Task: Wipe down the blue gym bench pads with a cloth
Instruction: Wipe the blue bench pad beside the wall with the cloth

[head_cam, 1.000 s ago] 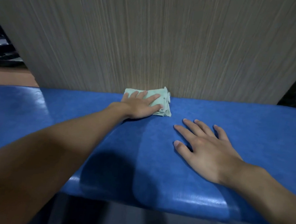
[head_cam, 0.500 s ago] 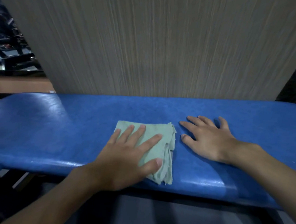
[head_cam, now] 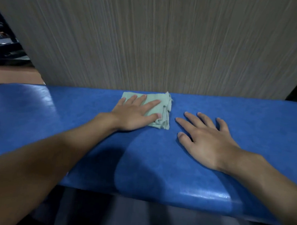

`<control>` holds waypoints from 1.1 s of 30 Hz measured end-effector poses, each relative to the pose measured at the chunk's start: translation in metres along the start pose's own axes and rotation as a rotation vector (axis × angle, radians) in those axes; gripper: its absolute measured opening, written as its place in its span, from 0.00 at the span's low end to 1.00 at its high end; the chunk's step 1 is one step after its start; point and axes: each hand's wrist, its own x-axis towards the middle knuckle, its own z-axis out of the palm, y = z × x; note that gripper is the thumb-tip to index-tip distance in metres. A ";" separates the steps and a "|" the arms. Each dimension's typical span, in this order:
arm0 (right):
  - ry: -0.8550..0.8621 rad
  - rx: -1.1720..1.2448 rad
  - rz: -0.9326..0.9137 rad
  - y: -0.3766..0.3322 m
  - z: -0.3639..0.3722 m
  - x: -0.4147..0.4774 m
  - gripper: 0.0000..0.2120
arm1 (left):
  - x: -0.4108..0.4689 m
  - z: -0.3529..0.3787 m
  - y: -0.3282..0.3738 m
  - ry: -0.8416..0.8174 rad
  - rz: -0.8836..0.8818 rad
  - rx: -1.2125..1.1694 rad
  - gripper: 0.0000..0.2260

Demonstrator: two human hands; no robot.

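A blue padded gym bench [head_cam: 249, 123] runs across the view from left to right. A folded pale green cloth [head_cam: 163, 110] lies on it near the far edge. My left hand [head_cam: 135, 113] presses flat on the cloth with straight, spread fingers, covering most of its left part. To the right of the cloth, my right hand [head_cam: 205, 139] lies flat on the bare pad, fingers spread, a short gap away from the cloth.
A wood-grain wall panel [head_cam: 158, 42] rises directly behind the bench's far edge. Dark gym equipment [head_cam: 4, 47] shows at the far left beyond the panel. A second blue pad section [head_cam: 16, 106] adjoins on the left. Dark floor lies below the bench's near edge.
My left hand has pushed the cloth from the near edge of the pad back to the far edge. My right hand stays flat on the pad.
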 end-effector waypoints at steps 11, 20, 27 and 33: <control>0.003 0.022 0.018 -0.001 -0.001 0.001 0.29 | 0.017 0.000 -0.009 -0.009 -0.012 0.000 0.28; 0.022 -0.003 0.038 -0.006 -0.008 -0.003 0.26 | -0.152 0.014 0.012 0.036 0.083 0.011 0.35; 0.012 0.055 0.000 -0.022 -0.006 0.010 0.27 | -0.123 0.012 0.001 0.013 0.064 0.014 0.36; 0.005 0.032 0.000 -0.020 0.001 0.011 0.29 | -0.009 0.001 -0.024 -0.001 0.015 0.017 0.29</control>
